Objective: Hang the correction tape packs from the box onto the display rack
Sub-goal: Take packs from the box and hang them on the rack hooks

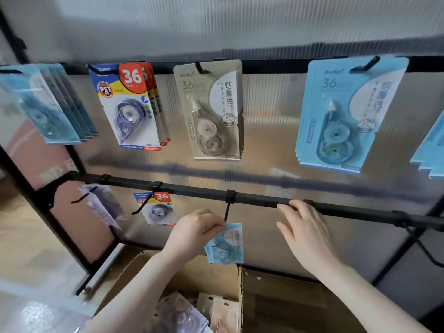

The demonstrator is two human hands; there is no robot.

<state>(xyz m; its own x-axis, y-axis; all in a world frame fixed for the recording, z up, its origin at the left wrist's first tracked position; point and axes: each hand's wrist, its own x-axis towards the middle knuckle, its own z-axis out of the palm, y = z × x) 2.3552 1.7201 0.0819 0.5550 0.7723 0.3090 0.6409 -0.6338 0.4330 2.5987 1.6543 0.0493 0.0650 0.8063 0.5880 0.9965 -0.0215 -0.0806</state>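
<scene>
So, progress: upper rail point(264, 66) hooks are carrying packs; lower rail point(252, 199) is mostly bare.
Left hand point(192, 233): fingers pinching blue pack point(227, 245) at middle hook point(227, 211).
Right hand point(305, 233): fingers lying straight, touching lower rail.
Box point(240, 280): more packs waiting.

- A stationery shop display; carded correction tape packs point(211, 109) hang in rows on hooks point(226, 210) from black rails point(259, 200);
- an open cardboard stock box point(240, 292) below

Left hand point(192, 233) and right hand point(305, 233): bare, no gloves, rings or watch seen. Both forearms uncovered; no sleeves in view.
</scene>
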